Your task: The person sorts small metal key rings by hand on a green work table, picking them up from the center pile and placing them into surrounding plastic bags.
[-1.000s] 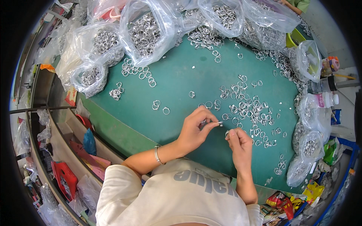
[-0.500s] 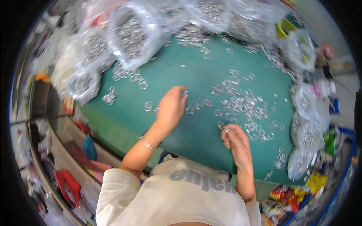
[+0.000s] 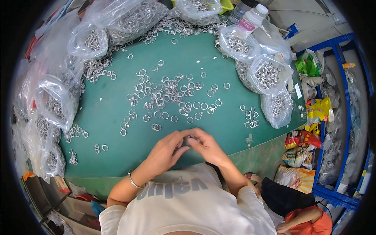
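Where the green desk [image 3: 219, 129] curves along its left edge, clear plastic bags [image 3: 55, 100] of metal rings stand in a row from near to far; at least five can be counted there, though they overlap and an exact total cannot be given. Further bags lie across the far edge [image 3: 129, 17], and three more clear bags [image 3: 268, 74] sit at the right edge, all filled with the same silver rings. A white-capped bottle [image 3: 250, 19] with a pink label stands at the far right, beside those bags.

Loose rings [image 3: 168, 96] are scattered over the desk centre, too many to count; a small separate cluster [image 3: 250, 117] lies to the right, and a few lie near the left edge [image 3: 76, 131].

At the near edge, the left hand [image 3: 164, 150] and right hand [image 3: 207, 147] meet, fingertips touching. Fingers of both hands are curled closed around one small ring [image 3: 191, 138], held between them just above the desk surface. Its orientation and axis cannot be determined, since the fingers cover most of it. A thin bracelet [image 3: 132, 181] circles the left wrist.

Off the desk to the right, coloured packages lie in a pile: a green one [image 3: 307, 64] farthest, a yellow one [image 3: 318, 109] nearer, and a red one [image 3: 299, 138] nearest, next to a blue metal frame [image 3: 346, 117].
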### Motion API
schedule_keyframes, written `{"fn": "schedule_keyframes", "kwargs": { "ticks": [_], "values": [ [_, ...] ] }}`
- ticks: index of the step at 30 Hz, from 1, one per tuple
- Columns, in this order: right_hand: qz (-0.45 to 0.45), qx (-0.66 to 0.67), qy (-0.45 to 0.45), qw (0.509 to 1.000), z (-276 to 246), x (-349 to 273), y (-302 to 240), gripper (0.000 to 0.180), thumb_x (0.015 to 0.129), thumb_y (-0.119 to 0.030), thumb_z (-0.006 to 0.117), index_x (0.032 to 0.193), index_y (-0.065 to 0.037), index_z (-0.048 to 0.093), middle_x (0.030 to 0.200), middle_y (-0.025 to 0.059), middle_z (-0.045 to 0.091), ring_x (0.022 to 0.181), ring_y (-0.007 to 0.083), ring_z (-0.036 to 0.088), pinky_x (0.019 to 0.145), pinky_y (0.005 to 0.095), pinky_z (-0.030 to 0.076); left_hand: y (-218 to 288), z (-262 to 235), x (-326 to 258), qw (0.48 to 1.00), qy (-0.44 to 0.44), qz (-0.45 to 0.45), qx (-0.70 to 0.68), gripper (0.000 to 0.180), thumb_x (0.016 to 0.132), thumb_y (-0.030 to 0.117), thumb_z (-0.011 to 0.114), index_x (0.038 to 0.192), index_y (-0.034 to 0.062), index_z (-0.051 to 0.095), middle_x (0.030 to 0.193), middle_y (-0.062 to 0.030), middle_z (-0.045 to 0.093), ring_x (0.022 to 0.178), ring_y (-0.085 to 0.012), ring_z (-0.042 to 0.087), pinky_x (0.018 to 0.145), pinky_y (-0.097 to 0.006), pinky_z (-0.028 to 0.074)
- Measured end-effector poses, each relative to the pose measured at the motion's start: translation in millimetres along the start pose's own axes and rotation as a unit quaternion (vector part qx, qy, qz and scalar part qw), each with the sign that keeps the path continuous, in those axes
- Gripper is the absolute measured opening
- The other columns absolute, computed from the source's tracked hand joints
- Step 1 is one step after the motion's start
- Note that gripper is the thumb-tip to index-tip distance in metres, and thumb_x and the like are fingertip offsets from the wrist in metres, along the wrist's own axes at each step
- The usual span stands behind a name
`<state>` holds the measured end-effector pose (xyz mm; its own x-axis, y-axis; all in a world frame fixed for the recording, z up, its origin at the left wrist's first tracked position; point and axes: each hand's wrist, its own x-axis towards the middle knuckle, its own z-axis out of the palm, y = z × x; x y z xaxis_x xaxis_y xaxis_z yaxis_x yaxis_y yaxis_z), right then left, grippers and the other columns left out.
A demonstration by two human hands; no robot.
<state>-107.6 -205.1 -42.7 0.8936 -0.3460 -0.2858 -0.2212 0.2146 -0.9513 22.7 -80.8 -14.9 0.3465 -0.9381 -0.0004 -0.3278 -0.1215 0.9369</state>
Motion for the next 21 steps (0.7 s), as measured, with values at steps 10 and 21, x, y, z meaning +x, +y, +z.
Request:
{"fn": "schedule_keyframes", "kwargs": {
  "ticks": [10, 21],
  "values": [
    [-0.065, -0.534, 0.283, 0.794, -78, -22, 16, 0.033, 0.082, -0.001, 0.062, 0.114, -0.002, 0.055, 0.107, 0.0163, 0.048, 0.085, 0.0353, 0.057, 0.070, 0.0419, 0.047, -19, 1, 2, 0.985, 0.063, -0.026, 0.160, 0.037, 0.080, 0.002, 0.065, 0.116, 0.0034, 0.056, 0.077, -0.0105, 0.046, 0.068, -0.0258, 0.048, 0.063, -0.036, 0.043],
    [-0.008, -0.122, 0.279, 0.953, -93, -50, 2, 0.022, 0.088, 0.003, 0.056, 0.110, 0.000, 0.056, 0.090, 0.0062, 0.055, 0.067, 0.0090, 0.046, 0.062, 0.0233, 0.042, -24, 8, 6, 0.950, -0.047, -0.190, -0.245, 0.037, 0.081, 0.000, 0.064, 0.117, 0.0034, 0.056, 0.078, -0.0077, 0.048, 0.068, -0.0185, 0.047, 0.063, -0.029, 0.043]
  ]
}}
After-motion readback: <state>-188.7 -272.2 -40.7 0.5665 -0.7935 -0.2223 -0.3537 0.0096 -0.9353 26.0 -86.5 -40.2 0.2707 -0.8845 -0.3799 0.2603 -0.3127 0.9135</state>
